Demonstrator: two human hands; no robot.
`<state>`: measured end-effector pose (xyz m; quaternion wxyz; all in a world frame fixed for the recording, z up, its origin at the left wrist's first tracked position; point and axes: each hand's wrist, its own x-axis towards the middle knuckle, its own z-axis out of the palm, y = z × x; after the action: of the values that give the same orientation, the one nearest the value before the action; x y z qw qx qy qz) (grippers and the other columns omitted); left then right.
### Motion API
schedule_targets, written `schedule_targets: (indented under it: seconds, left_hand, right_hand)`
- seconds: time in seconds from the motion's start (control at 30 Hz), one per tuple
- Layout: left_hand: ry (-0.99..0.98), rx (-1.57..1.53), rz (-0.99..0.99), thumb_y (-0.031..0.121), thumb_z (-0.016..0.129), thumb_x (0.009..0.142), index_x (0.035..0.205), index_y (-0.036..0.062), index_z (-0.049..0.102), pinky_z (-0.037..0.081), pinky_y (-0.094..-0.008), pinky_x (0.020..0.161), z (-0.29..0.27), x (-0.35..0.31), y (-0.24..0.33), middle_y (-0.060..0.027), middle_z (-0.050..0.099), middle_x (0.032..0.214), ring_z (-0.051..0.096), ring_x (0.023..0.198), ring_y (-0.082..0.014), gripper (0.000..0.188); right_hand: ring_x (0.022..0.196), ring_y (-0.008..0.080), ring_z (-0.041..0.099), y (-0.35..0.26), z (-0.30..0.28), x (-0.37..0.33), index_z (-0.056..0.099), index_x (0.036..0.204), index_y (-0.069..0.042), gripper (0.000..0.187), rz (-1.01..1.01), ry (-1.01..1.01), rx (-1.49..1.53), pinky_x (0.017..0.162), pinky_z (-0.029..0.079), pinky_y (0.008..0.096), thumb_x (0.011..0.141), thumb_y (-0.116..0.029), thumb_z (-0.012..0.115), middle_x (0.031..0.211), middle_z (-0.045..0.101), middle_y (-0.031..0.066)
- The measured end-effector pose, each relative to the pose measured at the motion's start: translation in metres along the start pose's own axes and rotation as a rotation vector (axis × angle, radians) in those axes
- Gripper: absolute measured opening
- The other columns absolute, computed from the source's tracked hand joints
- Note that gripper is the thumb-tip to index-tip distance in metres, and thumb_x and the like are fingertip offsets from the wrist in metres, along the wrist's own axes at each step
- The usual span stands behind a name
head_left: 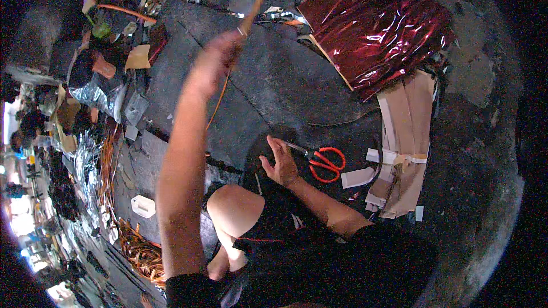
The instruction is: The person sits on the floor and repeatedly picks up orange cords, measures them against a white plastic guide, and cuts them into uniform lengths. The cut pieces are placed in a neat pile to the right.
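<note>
My left hand (220,60) reaches far forward, smeared by motion, and is closed round a thin orange-brown strip (257,7). One end of the strip points up and away, while a narrow length hangs below the hand toward the dark floor mat (251,94). Close to my knee, my right hand (281,164) is held with its fingers stretched out and nothing visible in them. Right beside it lie scissors (327,165) with orange-red handles, their blades pointing toward my fingertips. Whether the fingertips touch the blades I cannot tell.
Shiny dark-red sheets (377,28) lie at the far right. Nearer are long tan cardboard strips (408,120) banded together, with a loose pale piece (358,178) beside them. Scraps clutter the left, with a heap of orange-brown strips (142,259) and a small white tray-like piece (143,206).
</note>
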<state>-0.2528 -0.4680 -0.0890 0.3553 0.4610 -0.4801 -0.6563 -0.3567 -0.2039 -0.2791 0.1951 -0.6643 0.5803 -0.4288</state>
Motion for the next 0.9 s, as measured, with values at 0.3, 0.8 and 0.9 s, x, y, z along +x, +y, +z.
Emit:
schedule_targets:
  seconds: [0.3, 0.8, 0.9]
  left_hand:
    - [-0.056, 1.029, 0.014, 0.039, 0.066, 0.083, 0.105, 0.0076, 0.067, 0.051, -0.0395, 0.082, -0.032, -0.012, -0.137, -0.0149, 0.068, 0.099, 0.066, 0.092, -0.0291, 0.038]
    - [0.841, 0.414, -0.008, 0.026, 0.057, 0.090, 0.096, 0.0041, 0.060, 0.047, -0.0352, 0.064, -0.222, -0.464, -0.239, -0.0096, 0.055, 0.071, 0.058, 0.070, -0.0197, 0.023]
    - [0.974, 0.181, -0.031, 0.008, 0.063, 0.082, 0.110, 0.0078, 0.059, 0.050, -0.0355, 0.065, -0.276, -0.595, -0.315, -0.0135, 0.066, 0.083, 0.064, 0.077, -0.0221, 0.029]
  right_hand:
    - [0.114, 0.0385, 0.048, 0.003, -0.004, 0.003, 0.035, 0.137, 0.001, 0.067, -0.018, 0.042, -0.022, 0.099, 0.040, 0.0440, 0.081, -0.015, 0.068, 0.122, 0.049, 0.0220]
    - [0.102, 0.0311, 0.054, -0.012, 0.016, 0.007, 0.035, 0.139, -0.002, 0.062, -0.091, 0.050, -0.170, 0.087, 0.047, 0.0392, 0.086, -0.018, 0.063, 0.115, 0.054, 0.0218]
    - [0.092, 0.0253, 0.057, -0.021, 0.038, 0.051, 0.035, 0.139, -0.004, 0.060, 0.066, 0.007, 0.028, 0.082, 0.048, 0.0347, 0.088, -0.018, 0.063, 0.110, 0.055, 0.0182]
